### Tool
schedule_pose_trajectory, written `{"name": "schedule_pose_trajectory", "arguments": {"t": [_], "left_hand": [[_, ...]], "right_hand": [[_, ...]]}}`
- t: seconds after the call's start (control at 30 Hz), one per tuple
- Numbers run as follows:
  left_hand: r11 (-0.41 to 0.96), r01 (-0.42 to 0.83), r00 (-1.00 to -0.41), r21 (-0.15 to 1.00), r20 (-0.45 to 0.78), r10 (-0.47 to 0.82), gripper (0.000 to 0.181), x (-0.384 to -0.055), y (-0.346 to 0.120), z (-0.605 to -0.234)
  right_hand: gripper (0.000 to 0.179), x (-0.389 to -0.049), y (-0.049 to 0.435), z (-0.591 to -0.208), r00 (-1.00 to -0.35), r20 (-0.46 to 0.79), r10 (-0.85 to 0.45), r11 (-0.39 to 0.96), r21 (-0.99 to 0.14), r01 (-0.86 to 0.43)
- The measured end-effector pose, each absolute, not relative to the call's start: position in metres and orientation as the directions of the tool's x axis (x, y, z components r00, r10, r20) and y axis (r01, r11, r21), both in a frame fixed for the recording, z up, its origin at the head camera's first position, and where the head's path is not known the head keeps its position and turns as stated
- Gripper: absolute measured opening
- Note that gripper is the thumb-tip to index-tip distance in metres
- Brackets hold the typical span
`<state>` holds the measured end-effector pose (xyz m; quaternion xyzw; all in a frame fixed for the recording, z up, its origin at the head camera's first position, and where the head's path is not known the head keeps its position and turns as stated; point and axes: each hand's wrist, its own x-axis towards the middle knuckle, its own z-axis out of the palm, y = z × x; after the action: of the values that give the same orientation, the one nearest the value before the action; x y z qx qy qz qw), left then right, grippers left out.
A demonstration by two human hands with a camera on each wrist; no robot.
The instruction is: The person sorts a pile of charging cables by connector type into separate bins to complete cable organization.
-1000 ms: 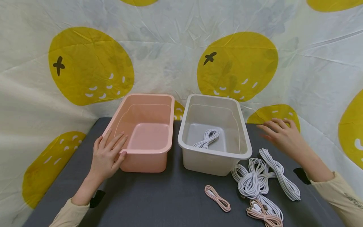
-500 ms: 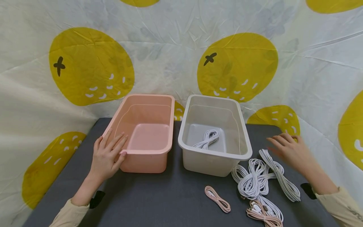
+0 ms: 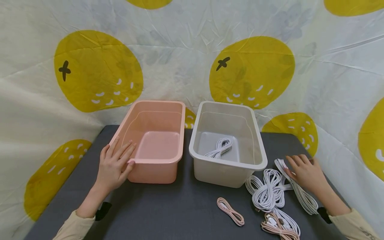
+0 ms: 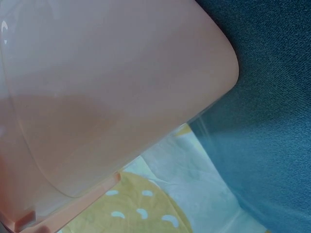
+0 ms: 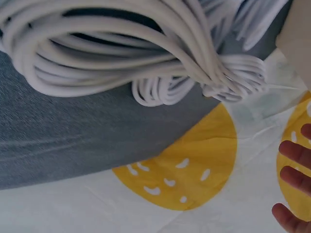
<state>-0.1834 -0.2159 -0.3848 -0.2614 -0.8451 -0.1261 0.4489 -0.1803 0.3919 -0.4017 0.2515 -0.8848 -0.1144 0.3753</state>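
My left hand [image 3: 113, 166] rests on the near left corner of a pink plastic bin [image 3: 159, 161], fingers lying over the rim. In the left wrist view the bin's wall [image 4: 116, 87] fills much of the picture. Over at the right, my right hand [image 3: 309, 175] hangs palm down above a long bundle of white cable [image 3: 305, 198], nothing in its grasp. The right wrist view shows its fingers [image 5: 295, 153] extended and apart from the large cable loops [image 5: 112, 73]. Several other looped white cables [image 3: 267, 195] lie just left of that bundle.
A beige bin [image 3: 228, 164] stands right of the pink one, with a white cable bundle [image 3: 221, 148] inside. Two pink cable bundles, one alone [image 3: 230, 212] and one on white cable [image 3: 280, 228], lie on the dark table [image 3: 168, 213]. Patterned cloth [image 3: 177, 66] hangs behind.
My right hand has come down and toward me, from beyond the beige bin's right side to over the long white cable bundle. The left hand has stayed on the pink bin.
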Motion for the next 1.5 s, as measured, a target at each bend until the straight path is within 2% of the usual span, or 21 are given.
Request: {"name": "schedule_pose_trajectory", "arguments": {"t": [0.13, 0.23, 0.57, 0.87, 1.3, 1.5], "left_hand": [[0.831, 0.557, -0.458, -0.019, 0.827, 0.326, 0.055, -0.184, -0.216, -0.386], [0.831, 0.556, -0.457, -0.021, 0.827, 0.326, 0.056, -0.184, -0.215, -0.386], [0.831, 0.556, -0.458, -0.022, 0.827, 0.328, 0.055, -0.184, -0.215, -0.386], [0.832, 0.554, -0.456, -0.025, 0.827, 0.329, 0.055, -0.184, -0.216, -0.385], [0.833, 0.552, -0.463, -0.023, 0.823, 0.329, 0.055, -0.185, -0.216, -0.384], [0.833, 0.553, -0.464, -0.021, 0.823, 0.329, 0.055, -0.184, -0.216, -0.385]], "right_hand": [[0.082, -0.175, 0.393, -0.413, -0.691, 0.554, -0.464, 0.882, 0.361, -0.303], [0.085, -0.172, 0.394, -0.419, -0.727, 0.533, -0.433, 0.895, 0.351, -0.276], [0.083, -0.173, 0.398, -0.430, -0.710, 0.549, -0.440, 0.893, 0.348, -0.285], [0.077, -0.176, 0.402, -0.438, -0.735, 0.521, -0.435, 0.897, 0.327, -0.299], [0.076, -0.179, 0.400, -0.446, -0.691, 0.569, -0.446, 0.894, 0.326, -0.308], [0.081, -0.178, 0.402, -0.447, -0.762, 0.529, -0.373, 0.924, 0.287, -0.252]]}}
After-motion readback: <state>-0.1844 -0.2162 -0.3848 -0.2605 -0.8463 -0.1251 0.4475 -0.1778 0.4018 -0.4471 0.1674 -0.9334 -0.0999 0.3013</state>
